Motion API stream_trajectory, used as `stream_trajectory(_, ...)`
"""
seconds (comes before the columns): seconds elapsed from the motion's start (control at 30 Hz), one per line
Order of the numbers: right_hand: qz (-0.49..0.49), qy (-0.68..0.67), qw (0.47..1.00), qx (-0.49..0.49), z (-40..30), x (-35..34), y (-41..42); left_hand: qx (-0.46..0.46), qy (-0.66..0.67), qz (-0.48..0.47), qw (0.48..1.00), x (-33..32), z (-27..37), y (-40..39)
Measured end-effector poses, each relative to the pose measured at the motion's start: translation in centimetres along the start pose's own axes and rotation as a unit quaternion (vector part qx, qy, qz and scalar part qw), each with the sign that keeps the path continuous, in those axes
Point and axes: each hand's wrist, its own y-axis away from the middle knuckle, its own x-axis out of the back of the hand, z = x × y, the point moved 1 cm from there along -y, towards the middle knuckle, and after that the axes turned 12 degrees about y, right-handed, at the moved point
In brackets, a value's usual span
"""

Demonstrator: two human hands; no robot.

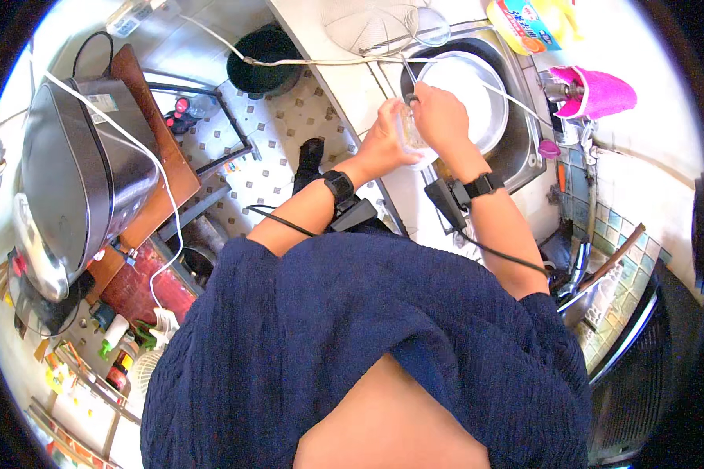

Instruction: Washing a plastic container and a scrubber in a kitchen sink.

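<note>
My left hand grips a clear plastic container from its left side, above the counter's edge by the sink. Over the container, my right hand is closed around a thin metal utensil; its handle sticks up past the fingers. The utensil's lower end is hidden by the hand. What lies inside the container is pale and too blurred to name. Just beyond the right hand, a large round bowl with a bright white inside sits in the stainless steel sink.
A wire strainer lies on the tiled counter behind the sink. A white cable crosses over counter and bowl. A pink cloth hangs by the tap. On the floor stands a dark bucket; a steel appliance is at left.
</note>
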Motion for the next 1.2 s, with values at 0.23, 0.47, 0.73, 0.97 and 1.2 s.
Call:
stream_trajectory(0.23, -0.061, -0.069, 0.991, 0.096, 0.3, 2.0, 3.3, -0.047, -0.028, -0.022, 0.998, 0.1, 0.7, 0.3)
stream_trajectory(0.47, 0.014, 0.008, 1.0, 0.027, -0.7, 0.4, 0.2, -0.033, -0.011, 0.028, 0.999, -0.2, -0.2, 0.9)
stream_trajectory(0.73, -0.078, -0.024, 0.994, 0.076, -1.0, 2.8, 3.0, -0.062, -0.086, -0.015, 0.994, -0.4, 0.0, 1.2)
stream_trajectory(0.97, -0.073, -0.098, 0.991, 0.059, -1.6, 2.2, 2.9, -0.048, 0.027, 0.008, 0.998, -0.3, -0.7, 1.2)
stream_trajectory(1.2, -0.084, -0.047, 0.992, 0.085, -1.5, 2.4, 1.6, -0.047, -0.013, 0.003, 0.999, -0.4, 0.4, 1.4)
